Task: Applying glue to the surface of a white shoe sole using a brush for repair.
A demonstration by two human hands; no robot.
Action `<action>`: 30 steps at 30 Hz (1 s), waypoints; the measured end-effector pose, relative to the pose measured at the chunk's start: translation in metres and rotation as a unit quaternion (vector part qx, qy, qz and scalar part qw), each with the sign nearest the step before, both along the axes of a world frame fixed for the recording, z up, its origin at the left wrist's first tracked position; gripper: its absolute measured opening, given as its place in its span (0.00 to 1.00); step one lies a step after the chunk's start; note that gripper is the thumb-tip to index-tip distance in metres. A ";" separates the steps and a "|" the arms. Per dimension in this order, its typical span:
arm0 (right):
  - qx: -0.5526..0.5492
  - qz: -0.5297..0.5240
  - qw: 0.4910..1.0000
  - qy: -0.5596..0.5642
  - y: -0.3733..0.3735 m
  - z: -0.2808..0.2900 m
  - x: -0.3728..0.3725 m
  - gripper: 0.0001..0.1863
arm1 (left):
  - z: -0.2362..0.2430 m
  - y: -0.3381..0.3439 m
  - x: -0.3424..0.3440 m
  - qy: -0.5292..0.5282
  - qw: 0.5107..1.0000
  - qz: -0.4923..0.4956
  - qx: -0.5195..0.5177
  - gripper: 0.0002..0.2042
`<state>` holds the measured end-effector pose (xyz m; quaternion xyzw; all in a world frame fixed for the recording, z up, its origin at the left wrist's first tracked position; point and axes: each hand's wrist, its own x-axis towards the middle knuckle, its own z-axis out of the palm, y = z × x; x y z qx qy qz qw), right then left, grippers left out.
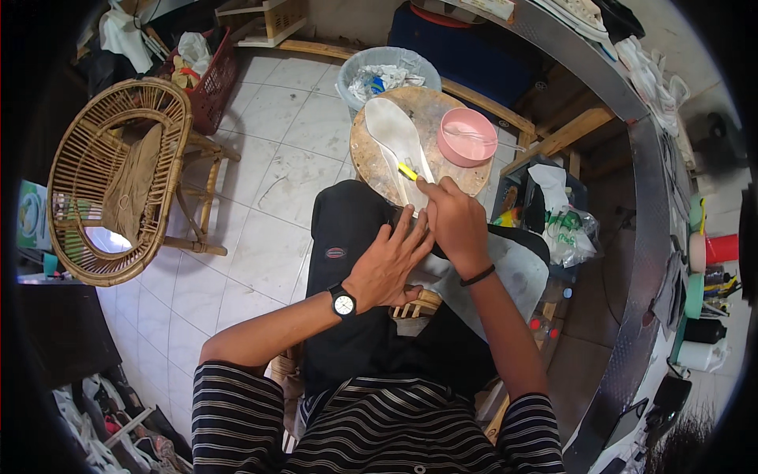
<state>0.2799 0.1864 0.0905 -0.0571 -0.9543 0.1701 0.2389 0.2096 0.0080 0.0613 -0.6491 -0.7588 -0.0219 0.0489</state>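
Observation:
A white sole-shaped piece (392, 130), broad at the far end and narrow toward me, lies on a worn round wooden stool top (371, 175). My right hand (456, 219) is closed around a slim yellow tool (407, 171), whose visible end lies over the narrow part of the white piece. Whether it is a cutter or a marker I cannot tell. My left hand (392, 261) has its fingers spread, with the fingertips by the near end of the white piece. A pink bowl (467, 152) with a pale stick-like utensil across it stands at the right of the stool top.
Behind the stool stands a lined waste bin (347, 82) with crumpled scraps. A rattan chair (178, 118) is on the left, near a red basket (207, 110). On the right are a crate with plastic bags (570, 237) and a long metal-edged bench (643, 174).

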 end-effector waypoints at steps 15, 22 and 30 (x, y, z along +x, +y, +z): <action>-0.082 0.011 0.991 -0.108 0.002 -0.015 -0.010 0.14 | -0.004 0.000 0.001 -0.004 1.000 -0.006 -0.003 0.47; -0.061 -0.013 0.997 -0.049 0.006 -0.023 -0.014 0.15 | -0.002 0.002 0.001 0.000 1.000 0.001 0.000 0.48; -0.001 -0.034 0.999 -0.001 0.005 -0.001 -0.024 0.16 | 0.002 0.004 0.002 0.007 1.000 0.009 -0.009 0.52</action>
